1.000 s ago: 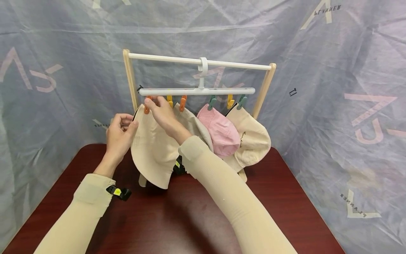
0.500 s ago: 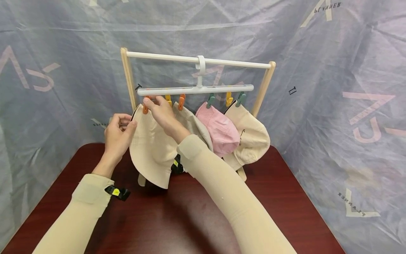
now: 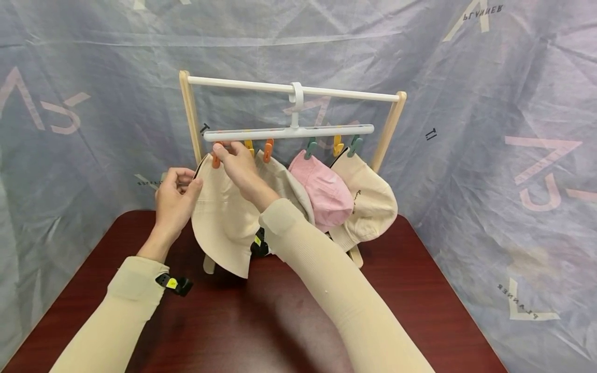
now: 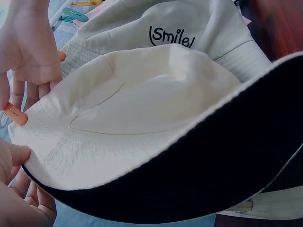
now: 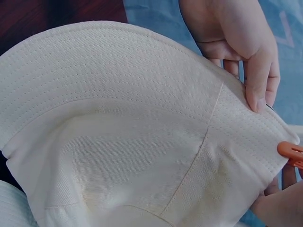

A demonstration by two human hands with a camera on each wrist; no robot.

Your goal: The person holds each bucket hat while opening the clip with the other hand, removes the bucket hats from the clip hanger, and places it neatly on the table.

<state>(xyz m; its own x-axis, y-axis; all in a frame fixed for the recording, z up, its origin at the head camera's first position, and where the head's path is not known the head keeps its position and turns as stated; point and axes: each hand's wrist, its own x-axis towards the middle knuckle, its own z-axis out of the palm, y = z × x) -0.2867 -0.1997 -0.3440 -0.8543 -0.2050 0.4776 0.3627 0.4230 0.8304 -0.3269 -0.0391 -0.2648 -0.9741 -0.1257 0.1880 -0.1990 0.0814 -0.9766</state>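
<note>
A cream bucket hat [image 3: 223, 223] with a dark underside hangs at the left end of a white clip hanger [image 3: 252, 134]. My left hand [image 3: 173, 203] pinches its brim edge, thumb on the cream face and fingers behind, as the left wrist view shows. An orange clothespin [image 3: 216, 161] grips the brim a little above that pinch. Around the clothespin's upper end my right hand [image 3: 242, 172] has its thumb and fingers, partly hiding it. Beside this hat hangs a grey-beige hat [image 4: 189, 23] lettered "Smile", under another orange clothespin [image 3: 268, 151].
A pink hat [image 3: 322, 194] and a cream embroidered hat [image 3: 373, 202] hang farther right from green clothespins. Yellow clothespins [image 3: 338, 146] hang between. The hanger hooks over a wood-and-white rack [image 3: 392, 129] on a dark red table [image 3: 298, 331], with grey fabric behind.
Both hands keep their places on the hat and clothespin. Only a slight shift of the whole view shows.
</note>
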